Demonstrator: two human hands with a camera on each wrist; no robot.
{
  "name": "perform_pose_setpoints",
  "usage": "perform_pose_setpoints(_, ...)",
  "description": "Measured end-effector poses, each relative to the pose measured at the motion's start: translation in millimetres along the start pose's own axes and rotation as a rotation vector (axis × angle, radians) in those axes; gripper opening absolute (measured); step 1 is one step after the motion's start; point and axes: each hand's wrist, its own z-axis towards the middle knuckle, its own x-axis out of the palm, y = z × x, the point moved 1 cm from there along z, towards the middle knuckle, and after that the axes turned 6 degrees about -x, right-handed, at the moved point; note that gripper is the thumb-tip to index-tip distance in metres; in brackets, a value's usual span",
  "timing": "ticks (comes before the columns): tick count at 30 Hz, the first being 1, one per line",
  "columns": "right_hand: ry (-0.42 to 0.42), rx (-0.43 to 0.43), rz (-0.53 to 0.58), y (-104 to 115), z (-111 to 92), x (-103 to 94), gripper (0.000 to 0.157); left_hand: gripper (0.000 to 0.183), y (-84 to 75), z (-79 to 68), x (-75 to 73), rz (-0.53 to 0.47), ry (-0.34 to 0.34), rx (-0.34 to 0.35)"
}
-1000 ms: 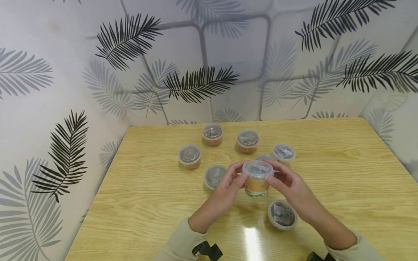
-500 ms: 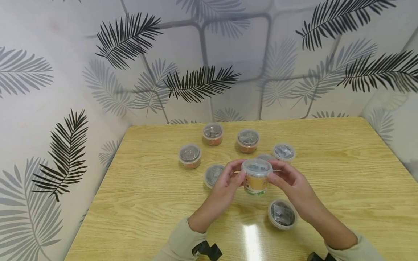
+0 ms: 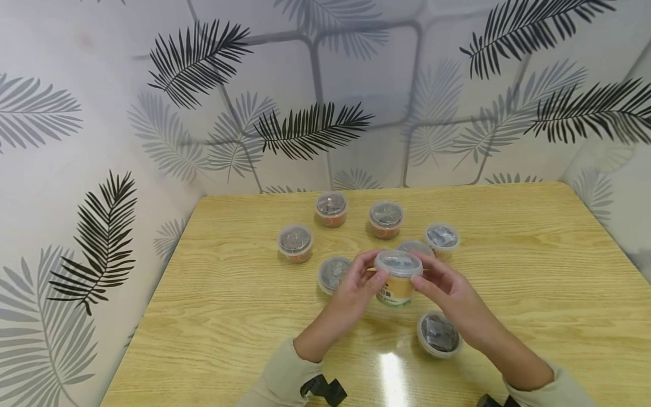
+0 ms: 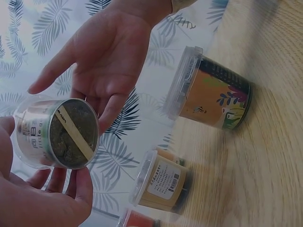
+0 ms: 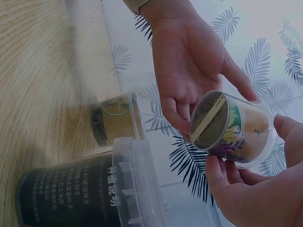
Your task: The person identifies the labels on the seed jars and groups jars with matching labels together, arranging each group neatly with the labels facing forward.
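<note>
Head view, left hand [image 3: 357, 287] and right hand [image 3: 454, 289] pinching cup [image 3: 399, 282], tub [image 3: 416, 246] behind partly hidden.

Table [image 3: 213, 316]: yellowish, wood-grained, beneath the left grip [image 3: 358, 282]. Wall [image 3: 356, 79]: pale, beyond the grip, printed black and grey leaves [image 3: 315, 133]. Light streak [image 3: 394, 381]: bright, on tabletop, grip's near side.

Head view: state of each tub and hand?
Held tub, lidded, raised
Left hand, gripping held tub
Right hand, gripping held tub
Nearest tub, lidded, upright
Leftmost tub, lidded, upright
Back-left tub, lidded, upright
Back-middle tub, lidded, upright
Back-right tub, lidded, upright
Tub beside left hand, lidded, partly hidden
Tub behind held tub, partly hidden
</note>
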Motion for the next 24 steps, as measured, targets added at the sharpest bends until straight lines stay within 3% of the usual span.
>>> perform_pose_setpoints(3,0.018,0.001,0.002,-1,0,1.0,0.049,0.051,0.3,-0.9,1.1,0.008,0.013,-0.001)
perform_pose_setpoints(10,0.054,-0.004,0.027,-5,2,3.5,0.051,0.061,-26.7,-12.2,8.5,0.034,0.046,-0.024)
perform_pose_setpoints(24,0.045,-0.004,-0.009,-7,2,3.1,0.050,0.059,-28.0,-12.4,8.3,0.019,0.058,-0.037)
